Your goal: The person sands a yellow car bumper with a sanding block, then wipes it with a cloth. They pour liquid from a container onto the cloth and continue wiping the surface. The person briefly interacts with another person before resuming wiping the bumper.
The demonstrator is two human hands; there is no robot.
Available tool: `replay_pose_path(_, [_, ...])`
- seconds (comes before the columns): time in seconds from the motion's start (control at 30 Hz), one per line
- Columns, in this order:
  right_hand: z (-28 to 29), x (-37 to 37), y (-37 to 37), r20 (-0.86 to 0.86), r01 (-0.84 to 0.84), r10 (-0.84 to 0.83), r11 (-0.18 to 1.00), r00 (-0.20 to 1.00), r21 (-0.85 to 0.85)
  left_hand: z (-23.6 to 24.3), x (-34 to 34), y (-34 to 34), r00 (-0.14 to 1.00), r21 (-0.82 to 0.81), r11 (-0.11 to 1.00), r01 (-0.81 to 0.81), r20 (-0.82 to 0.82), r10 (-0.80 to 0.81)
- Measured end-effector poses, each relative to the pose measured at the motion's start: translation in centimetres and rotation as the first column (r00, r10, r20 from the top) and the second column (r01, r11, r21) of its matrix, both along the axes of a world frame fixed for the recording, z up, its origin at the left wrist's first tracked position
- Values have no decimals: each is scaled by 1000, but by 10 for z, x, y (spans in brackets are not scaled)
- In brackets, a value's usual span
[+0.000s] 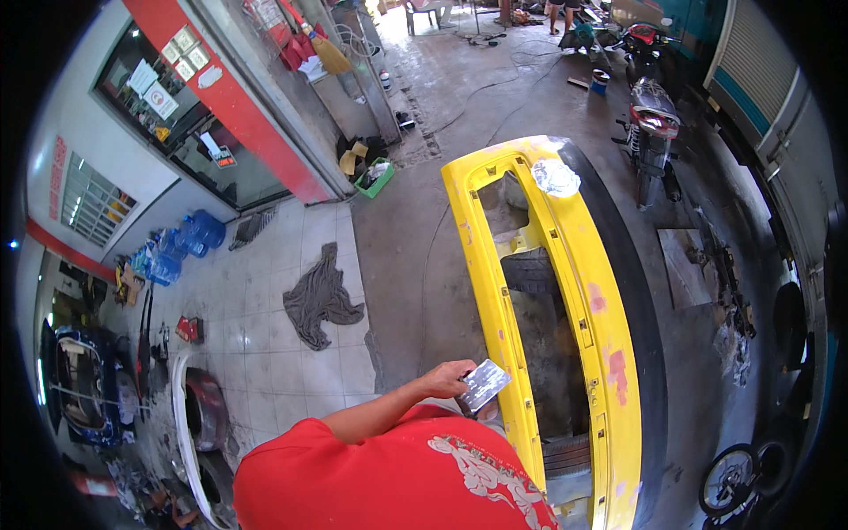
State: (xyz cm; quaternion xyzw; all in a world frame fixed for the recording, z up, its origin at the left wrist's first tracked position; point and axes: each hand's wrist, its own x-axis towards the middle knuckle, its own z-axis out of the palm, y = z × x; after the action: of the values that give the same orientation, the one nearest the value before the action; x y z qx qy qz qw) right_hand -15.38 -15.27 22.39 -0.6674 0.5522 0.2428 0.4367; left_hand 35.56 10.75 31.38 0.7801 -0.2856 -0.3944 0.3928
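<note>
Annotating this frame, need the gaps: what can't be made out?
All in the head view:
- Right hand: not visible; behind the red shirt or out of frame, can't tell.
- Left hand: grip beneath the flat silver piece, hidden by that piece.
- Yellow bumper: near end, cut off by the lower edge.
- Distant person: upper body, cut off by the top edge.
- Blue bucket: contents, too small.

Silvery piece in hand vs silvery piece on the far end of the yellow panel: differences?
Shape: the held piece has straight edges and corners; the resting piece is roundish.
Support: the left hand grips the held piece; the resting piece lies on the yellow panel.
Shared: both look silvery.
</note>
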Motion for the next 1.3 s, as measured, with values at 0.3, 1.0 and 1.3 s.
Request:
replay_pose_path(0.3, [-9, 74, 15, 94, 249, -242, 966, 966, -68, 16, 141, -9, 997, -175, 982, -70, 30, 76])
replay_pose_path(1.0, [93, 495, 106, 112, 303, -283, 919, 953, -254, -61, 586, 133, 737, 59, 803, -594, -361, 572])
replay_pose_path(1.3, [56, 637, 65, 210, 286, -239, 930, 948, -232, -97, 701, -6, 985, 103, 988, -116, 141, 101])
